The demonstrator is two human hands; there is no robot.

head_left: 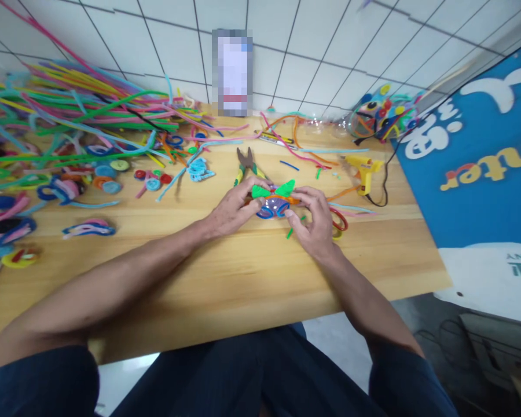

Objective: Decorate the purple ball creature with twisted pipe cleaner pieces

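Between my two hands is a small pipe-cleaner figure (274, 205) with two green ear-like pieces on top, an orange band and blue rings around a clear, shiny middle. My left hand (238, 209) pinches its left side, thumb and fingers near the left green piece. On the other side, my right hand (311, 219) grips the right edge, its thumb by the blue ring. Pliers (246, 164) with green and yellow handles lie open just beyond my left hand. A short green piece (290, 232) lies beneath the figure, near my right hand.
A pile of colourful pipe cleaners (91, 116) covers the back left, with coiled pieces (153, 180) before it. A yellow glue gun (364, 171) with a black cord stands right. Behind are a phone (233, 72) against the tiled wall and a clear container (384, 116) of coloured bits.
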